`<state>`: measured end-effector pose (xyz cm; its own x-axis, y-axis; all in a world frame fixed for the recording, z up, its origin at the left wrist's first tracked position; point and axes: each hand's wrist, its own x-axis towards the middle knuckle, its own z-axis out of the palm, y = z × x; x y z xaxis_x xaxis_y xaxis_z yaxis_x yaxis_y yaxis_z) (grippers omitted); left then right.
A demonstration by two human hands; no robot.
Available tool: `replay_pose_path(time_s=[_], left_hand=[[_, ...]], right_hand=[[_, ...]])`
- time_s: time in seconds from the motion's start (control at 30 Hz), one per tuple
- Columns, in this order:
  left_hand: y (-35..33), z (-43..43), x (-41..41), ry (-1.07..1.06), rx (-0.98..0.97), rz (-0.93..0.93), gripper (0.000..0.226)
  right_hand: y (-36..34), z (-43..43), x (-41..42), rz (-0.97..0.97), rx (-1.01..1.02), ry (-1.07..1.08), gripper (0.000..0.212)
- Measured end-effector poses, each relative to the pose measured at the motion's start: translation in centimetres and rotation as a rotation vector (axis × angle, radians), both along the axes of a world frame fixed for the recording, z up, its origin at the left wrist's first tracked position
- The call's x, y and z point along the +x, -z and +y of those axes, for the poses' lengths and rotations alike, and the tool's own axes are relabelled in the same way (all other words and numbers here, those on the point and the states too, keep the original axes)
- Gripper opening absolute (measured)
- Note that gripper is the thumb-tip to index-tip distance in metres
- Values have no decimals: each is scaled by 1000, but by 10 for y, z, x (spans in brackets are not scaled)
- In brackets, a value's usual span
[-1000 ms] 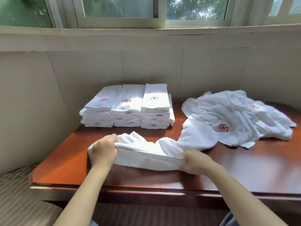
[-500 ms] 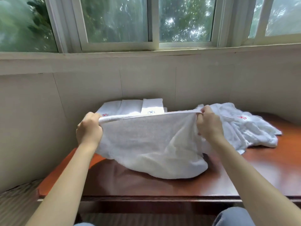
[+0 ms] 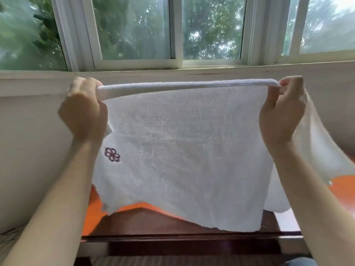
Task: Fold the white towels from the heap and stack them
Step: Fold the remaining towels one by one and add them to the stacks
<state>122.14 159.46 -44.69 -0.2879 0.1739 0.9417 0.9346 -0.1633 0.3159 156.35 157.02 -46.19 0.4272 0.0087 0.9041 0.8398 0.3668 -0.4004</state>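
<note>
**Towel** (image 3: pixel 182 150). White, one piece. It is held spread in the air over the table (image 3: pixel 153 221), in front of the window (image 3: pixel 134 27) wall. The top edge is pulled taut between the hands, about level, and looks rolled or doubled into a thick band. The lower hem hangs uneven and sits lower on the right. Whether it touches the table cannot be told. There is an emblem (image 3: pixel 112 154) at lower left, beside the left forearm.

**Left hand** (image 3: pixel 84 112). The fingers are curled tight round the left end of the top edge.

**Right hand** (image 3: pixel 282 116). The fingers and thumb are closed on the right end. A flap (image 3: pixel 317 150) of white cloth trails past it to the right (same towel or another, cannot tell).

**Heap, stack.** Neither is in view. The raised towel screens the far side of the table.

**Step in hand (judged).** The towel is being opened and squared before the first fold, so this piece is at an early stage.

**Handling notes.**
- Work each grip outward to a true corner, since the bunched top edge suggests the corners are not yet found.
- Keep equal pull on both ends and keep the hands level, so the hem hangs straight.
- Let the cloth settle before lowering it.
- Lay the hem down first on the near part of the table, then draw the top edge toward the body to flatten it.
- Mind the emblem's side if it is to end up outward.
- Clear the trailing flap first, or it may get folded in.
</note>
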Motion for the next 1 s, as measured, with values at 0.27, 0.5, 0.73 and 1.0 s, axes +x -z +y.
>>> replay_pose_path(time_s=[0.27,0.5,0.73,1.0], left_hand=[[2,61,-3,-62,-55,122,25],[137,124,39,-237,-1106,347,50],[276,99,86,68,-1496,204,48],[291,132,70,132,-1469,147,67]], right_hand=[[5,73,19,-133,-151,-71,27],[153,148,13,-506,-1342,-399,46],[271,148,-12,-652,-1643,-343,31],[272,163,-18,-616,-1537,-250,30]])
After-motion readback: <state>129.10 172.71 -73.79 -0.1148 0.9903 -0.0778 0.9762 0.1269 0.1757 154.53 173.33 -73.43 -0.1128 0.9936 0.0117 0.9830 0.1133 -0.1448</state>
